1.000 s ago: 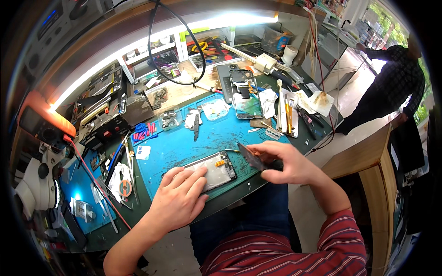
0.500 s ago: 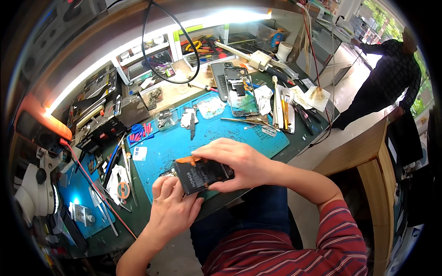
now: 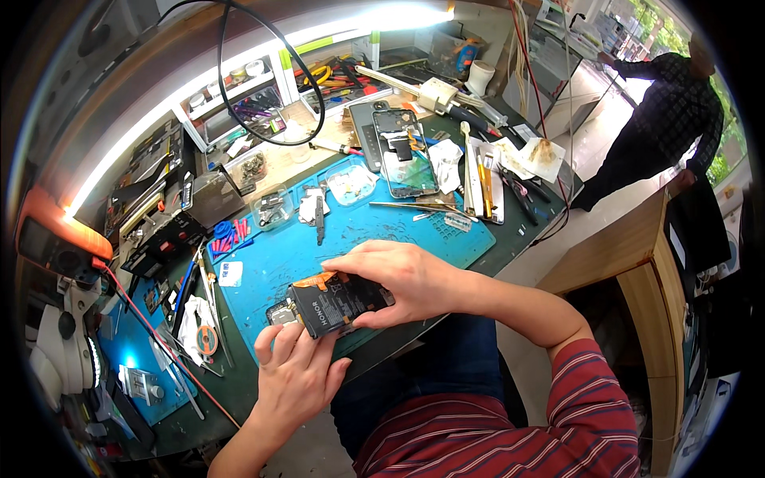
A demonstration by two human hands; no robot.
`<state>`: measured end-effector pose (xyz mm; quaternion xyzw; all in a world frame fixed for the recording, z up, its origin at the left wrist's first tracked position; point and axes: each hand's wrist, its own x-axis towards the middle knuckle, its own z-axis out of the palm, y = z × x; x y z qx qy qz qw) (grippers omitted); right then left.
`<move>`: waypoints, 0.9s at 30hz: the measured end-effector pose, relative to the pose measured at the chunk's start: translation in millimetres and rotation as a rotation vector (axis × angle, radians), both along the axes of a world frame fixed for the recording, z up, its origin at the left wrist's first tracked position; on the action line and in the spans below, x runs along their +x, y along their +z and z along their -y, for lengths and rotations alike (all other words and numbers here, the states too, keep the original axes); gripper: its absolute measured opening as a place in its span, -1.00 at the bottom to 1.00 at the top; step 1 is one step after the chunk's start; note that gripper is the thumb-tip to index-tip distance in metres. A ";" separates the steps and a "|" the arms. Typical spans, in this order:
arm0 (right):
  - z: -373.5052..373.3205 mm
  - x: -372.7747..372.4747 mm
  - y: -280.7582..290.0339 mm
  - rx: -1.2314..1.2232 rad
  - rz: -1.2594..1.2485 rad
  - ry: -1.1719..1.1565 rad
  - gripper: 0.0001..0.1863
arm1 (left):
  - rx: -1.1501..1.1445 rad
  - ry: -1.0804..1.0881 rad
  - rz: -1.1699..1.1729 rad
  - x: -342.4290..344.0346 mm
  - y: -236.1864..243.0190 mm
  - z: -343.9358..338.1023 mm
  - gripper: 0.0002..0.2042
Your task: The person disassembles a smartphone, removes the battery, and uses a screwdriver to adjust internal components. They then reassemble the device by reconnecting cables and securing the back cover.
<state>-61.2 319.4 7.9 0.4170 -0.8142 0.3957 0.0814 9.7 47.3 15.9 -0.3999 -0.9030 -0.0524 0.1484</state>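
You are holding a black phone battery (image 3: 339, 303) in your right hand (image 3: 390, 279), the grip closing around its right-hand part, with the fingers pressing along its far edge and the thumb along its near edge. An orange flex strip (image 3: 315, 279) is running along the battery's far side. The battery is sitting over an opened phone frame (image 3: 280, 312) and is hiding most of it; whether the two are touching, I cannot tell. Your left hand (image 3: 299, 370) is resting at the near left end of both, its fingers curling and its thumb standing apart; how firm that grip is, or whether it is holding the frame, I cannot tell.

The frame is lying on a blue work mat (image 3: 434, 239), which is covering part of the dark desk (image 3: 235, 374). Beyond your hands, a pair of tweezers (image 3: 406, 206) is lying near a second opened phone (image 3: 406, 179), and a clear plastic tray (image 3: 351, 182) is standing to the left of that phone. An orange-cased multimeter (image 3: 68, 227) is standing at the far left, and another person (image 3: 669, 111) is standing over to the right.
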 end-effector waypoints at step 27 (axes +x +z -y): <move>-2.3 0.9 -2.3 0.068 0.005 0.006 -0.08 | 0.024 0.012 0.062 9.3 -0.6 7.1 -0.51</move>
